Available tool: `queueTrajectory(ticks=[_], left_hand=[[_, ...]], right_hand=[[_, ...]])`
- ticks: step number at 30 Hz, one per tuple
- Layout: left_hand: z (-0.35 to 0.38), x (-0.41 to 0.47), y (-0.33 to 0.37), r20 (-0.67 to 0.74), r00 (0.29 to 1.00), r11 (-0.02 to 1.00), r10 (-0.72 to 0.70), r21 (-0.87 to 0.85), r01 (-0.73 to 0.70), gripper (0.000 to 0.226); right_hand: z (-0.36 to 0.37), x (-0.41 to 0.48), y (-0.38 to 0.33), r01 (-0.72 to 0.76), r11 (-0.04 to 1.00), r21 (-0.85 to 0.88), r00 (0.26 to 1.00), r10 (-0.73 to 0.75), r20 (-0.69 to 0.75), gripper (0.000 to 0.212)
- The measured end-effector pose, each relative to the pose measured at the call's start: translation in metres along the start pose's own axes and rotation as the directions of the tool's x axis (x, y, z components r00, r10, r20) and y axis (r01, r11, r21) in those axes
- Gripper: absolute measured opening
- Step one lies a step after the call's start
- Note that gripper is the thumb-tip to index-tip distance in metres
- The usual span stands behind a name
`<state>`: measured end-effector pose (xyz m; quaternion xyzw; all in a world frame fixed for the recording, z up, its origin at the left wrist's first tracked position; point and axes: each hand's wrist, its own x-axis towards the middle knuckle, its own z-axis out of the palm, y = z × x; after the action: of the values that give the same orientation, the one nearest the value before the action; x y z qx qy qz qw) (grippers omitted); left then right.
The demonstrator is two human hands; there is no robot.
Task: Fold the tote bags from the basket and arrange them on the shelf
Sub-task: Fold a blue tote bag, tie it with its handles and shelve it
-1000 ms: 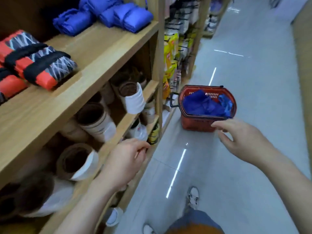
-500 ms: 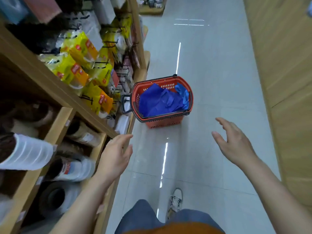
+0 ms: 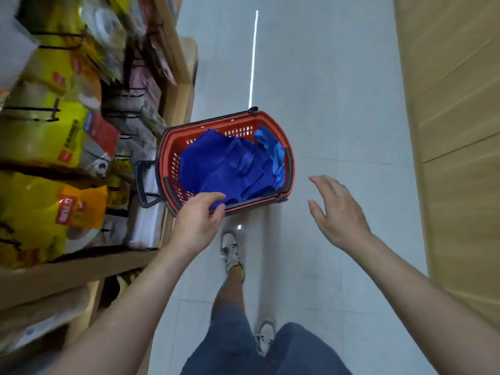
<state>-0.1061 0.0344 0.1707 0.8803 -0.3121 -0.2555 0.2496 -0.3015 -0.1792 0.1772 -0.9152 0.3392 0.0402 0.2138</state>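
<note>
A red plastic basket (image 3: 173, 147) stands on the aisle floor beside the shelf. Loose blue tote bags (image 3: 230, 166) fill it in a crumpled heap. My left hand (image 3: 198, 220) reaches over the basket's near rim, fingers loosely curved, with nothing in its hold; whether it touches the fabric I cannot tell. To the right of the basket hovers my right hand (image 3: 335, 212), fingers spread, holding nothing.
A wooden shelf (image 3: 81, 269) on the left carries yellow packets (image 3: 46, 125) hung on black hooks. A wooden wall (image 3: 454, 131) lines the right. Grey tiled floor (image 3: 338, 90) runs ahead. My legs and white shoes (image 3: 230, 250) stand below the hands.
I have stepped toward the basket; it now lies much closer. My left hand moved from the shelf side to over the basket's near rim. The right hand stays spread.
</note>
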Motion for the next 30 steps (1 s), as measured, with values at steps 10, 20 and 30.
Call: queueTrajectory(ticks=[10, 20, 30], left_hand=[[0.177, 0.198, -0.023, 0.328, 0.945, 0.998, -0.021, 0.061, 0.001, 0.032], [0.26, 0.242, -0.057, 0.357, 0.921, 0.984, -0.156, -0.023, 0.175, 0.025], [0.148, 0.221, -0.035, -0.022, 0.967, 0.852, -0.255, -0.477, 0.214, 0.017]], right_hand=[[0.155, 0.17, 0.061, 0.0, 0.999, -0.05, 0.959, 0.014, 0.282, 0.052], [0.239, 0.213, 0.103, 0.084, 0.986, -0.146, 0.93, -0.025, 0.366, 0.047], [0.21, 0.243, 0.096, -0.049, 0.997, 0.055, 0.955, 0.03, 0.297, 0.039]])
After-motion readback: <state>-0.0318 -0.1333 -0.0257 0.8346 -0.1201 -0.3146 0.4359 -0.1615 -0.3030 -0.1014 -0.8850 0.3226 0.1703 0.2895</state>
